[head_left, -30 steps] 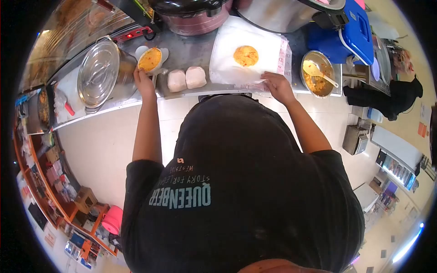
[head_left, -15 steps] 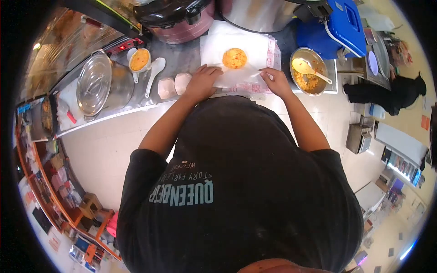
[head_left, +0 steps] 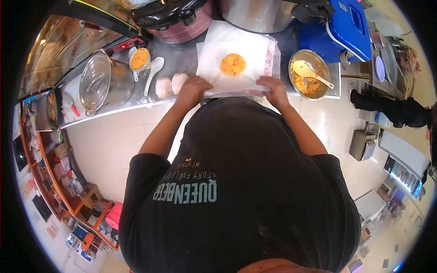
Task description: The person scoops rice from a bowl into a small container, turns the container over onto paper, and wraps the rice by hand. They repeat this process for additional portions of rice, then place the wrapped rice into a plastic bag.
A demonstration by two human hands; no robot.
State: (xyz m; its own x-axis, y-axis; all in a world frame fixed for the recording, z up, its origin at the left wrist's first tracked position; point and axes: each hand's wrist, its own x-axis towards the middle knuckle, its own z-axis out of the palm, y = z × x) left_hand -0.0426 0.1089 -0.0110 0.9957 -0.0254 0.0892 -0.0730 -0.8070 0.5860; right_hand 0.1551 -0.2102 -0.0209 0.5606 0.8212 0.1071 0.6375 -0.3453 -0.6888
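A round, flat portion of orange rice (head_left: 233,64) lies on white paper (head_left: 218,45) at the counter's front edge. My left hand (head_left: 195,90) grips the paper's near left corner, fingers curled over it. At the near right corner, my right hand (head_left: 273,90) pinches the same paper. Pink-printed sheets (head_left: 276,59) show beneath, along the right side. Two wrapped white bundles (head_left: 172,84) sit just left of my left hand. To the right of the paper stands a metal bowl (head_left: 309,93) of orange rice, a pale spoon (head_left: 306,69) resting in it.
Left on the counter (head_left: 175,57) are a small cup of rice (head_left: 139,59), a white spoon (head_left: 154,73) and a lidded pot (head_left: 95,84). Behind stand a pink cooker (head_left: 182,29), a large steel pot (head_left: 257,13) and a blue cooler (head_left: 334,32). A person (head_left: 391,108) stands far right.
My hands have moved slightly toward my body and taken hold of the paper's near edge, lifting it a little. The rice lies slightly nearer. The other person has shifted right.
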